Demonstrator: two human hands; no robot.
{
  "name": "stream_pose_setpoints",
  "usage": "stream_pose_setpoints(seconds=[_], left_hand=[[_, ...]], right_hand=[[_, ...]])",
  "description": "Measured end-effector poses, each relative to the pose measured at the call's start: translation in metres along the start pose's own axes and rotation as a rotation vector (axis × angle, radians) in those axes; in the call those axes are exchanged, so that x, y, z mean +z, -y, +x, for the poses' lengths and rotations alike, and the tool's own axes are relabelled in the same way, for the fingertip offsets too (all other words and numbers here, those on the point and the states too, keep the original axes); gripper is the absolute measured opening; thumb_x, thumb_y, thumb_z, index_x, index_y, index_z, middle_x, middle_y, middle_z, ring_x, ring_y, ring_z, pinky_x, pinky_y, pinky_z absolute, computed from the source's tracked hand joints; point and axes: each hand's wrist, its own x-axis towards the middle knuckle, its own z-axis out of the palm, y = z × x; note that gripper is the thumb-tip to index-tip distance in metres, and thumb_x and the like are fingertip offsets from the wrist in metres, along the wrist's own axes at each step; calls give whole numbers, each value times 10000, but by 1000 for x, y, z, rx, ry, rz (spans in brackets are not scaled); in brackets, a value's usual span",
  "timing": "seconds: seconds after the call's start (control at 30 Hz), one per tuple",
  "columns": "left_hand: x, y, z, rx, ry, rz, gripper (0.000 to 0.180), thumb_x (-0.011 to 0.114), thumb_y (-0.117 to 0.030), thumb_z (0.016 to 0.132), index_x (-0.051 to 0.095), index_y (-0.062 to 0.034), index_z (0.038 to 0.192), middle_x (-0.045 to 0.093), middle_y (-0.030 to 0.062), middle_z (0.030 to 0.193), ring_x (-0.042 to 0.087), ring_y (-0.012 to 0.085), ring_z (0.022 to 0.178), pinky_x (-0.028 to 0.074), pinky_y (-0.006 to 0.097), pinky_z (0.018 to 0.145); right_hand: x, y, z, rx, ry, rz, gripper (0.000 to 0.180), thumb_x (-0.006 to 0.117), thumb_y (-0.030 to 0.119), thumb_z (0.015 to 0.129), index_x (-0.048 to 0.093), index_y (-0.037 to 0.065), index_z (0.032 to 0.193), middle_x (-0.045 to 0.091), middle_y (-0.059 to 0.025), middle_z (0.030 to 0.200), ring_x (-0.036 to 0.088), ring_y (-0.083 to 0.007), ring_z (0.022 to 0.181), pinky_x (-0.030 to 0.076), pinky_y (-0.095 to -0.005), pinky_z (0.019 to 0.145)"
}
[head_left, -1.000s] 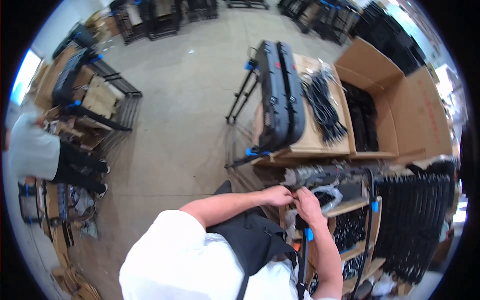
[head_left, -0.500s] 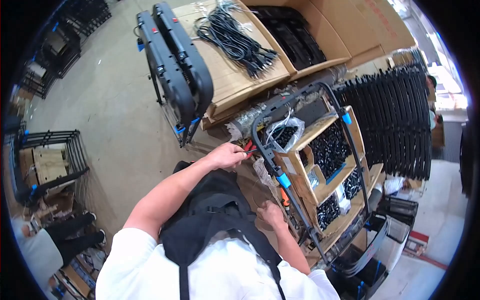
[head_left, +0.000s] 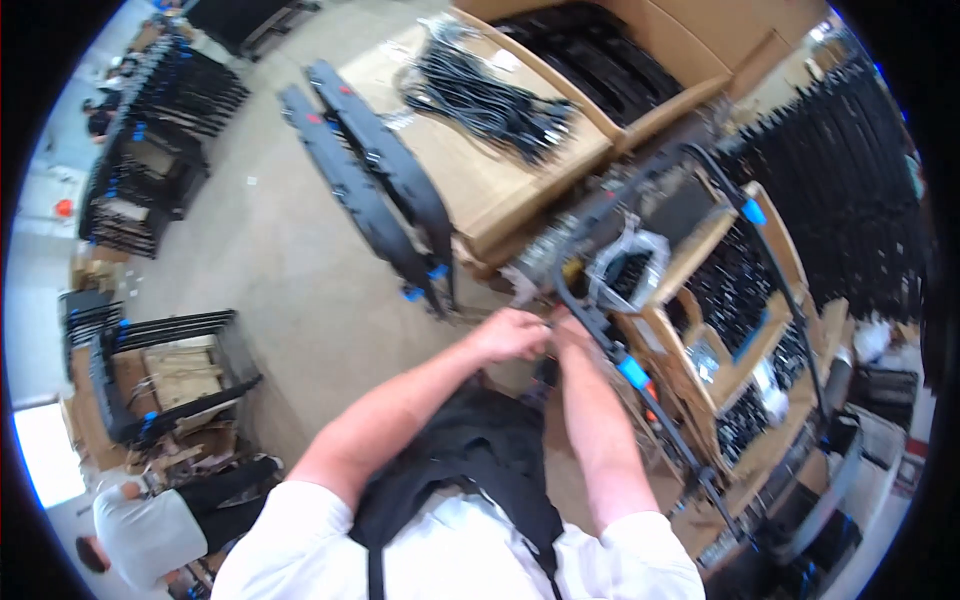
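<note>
My left hand (head_left: 513, 335) is closed, its fingers pinched in front of my apron; what is in them, if anything, is too small and blurred to name. Right beside it, my right hand (head_left: 571, 328) reaches forward to the near corner of a black tubular frame (head_left: 590, 330) with blue clips; motion and the frame smear its fingers. The frame leans over a wooden parts box (head_left: 685, 375), whose compartments hold many small black parts (head_left: 738, 290). A clear plastic bag (head_left: 640, 265) with dark pieces sits at the box's left end.
Two long black curved panels (head_left: 385, 185) stand left of a cardboard-topped stack (head_left: 480, 200) bearing bundled black cables (head_left: 485, 100). An open carton (head_left: 690, 100) holds black parts. Racked black frames (head_left: 830, 200) stand at right. An orange-red tool (head_left: 651, 400) is beside the box. Another person (head_left: 150, 530) is lower left.
My right hand has moved up and forward to join my left at the frame's corner. The left has shifted right and slightly down; the red-handled tool by it no longer shows. The view has turned.
</note>
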Motion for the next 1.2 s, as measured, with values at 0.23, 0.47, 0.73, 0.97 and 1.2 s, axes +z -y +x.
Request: stream_pose_setpoints(seconds=[0.23, 0.47, 0.73, 0.97, 1.2], left_hand=[[13, -26, -11, -76, 49, 78, 297, 633, -300, 1004, 714, -23, 1070, 715, 37, 867, 661, 108, 762, 551, 287, 702], [-3, 6, 12, 21, 73, 44, 301, 640, -308, 1003, 722, -37, 1106, 709, 40, 875, 659, 125, 769, 553, 292, 707], [0, -12, 5, 12, 136, 111, 346, 588, -269, 1044, 687, 32, 1186, 724, 76, 966, 674, 137, 841, 565, 300, 767], [7, -12, 5, -11, 127, 177, 346, 546, -248, 1073, 668, 52, 1196, 731, 94, 988, 688, 154, 869, 576, 313, 806], [20, -27, -4, 30, 63, 296, 335, 526, -239, 1074, 669, 63, 1091, 742, 117, 908, 703, 180, 826, 571, 345, 761]], right_hand=[[18, -31, -8, 120, -76, 198, 406, 719, 393, 870, 696, 20, 1029, 709, -237, 1029, 709, -300, 1001, 551, -434, 822], [47, -38, -94, 235, -33, 628, 390, 700, 343, 896, 621, 26, 1108, 710, -233, 1118, 700, -380, 1056, 524, -464, 897], [30, -21, -201, 54, -95, 812, 734, 617, 178, 948, 314, 40, 1602, 640, -198, 1332, 601, -388, 1268, 468, -430, 1075], [16, 0, -188, -51, -200, 709, 877, 577, 80, 908, 111, 64, 1650, 413, -327, 1506, 454, -471, 1387, 384, -461, 1166], [12, 0, -188, -140, -178, 691, 892, 559, 51, 901, 73, 70, 1649, 391, -383, 1466, 434, -534, 1364, 395, -510, 1143]])
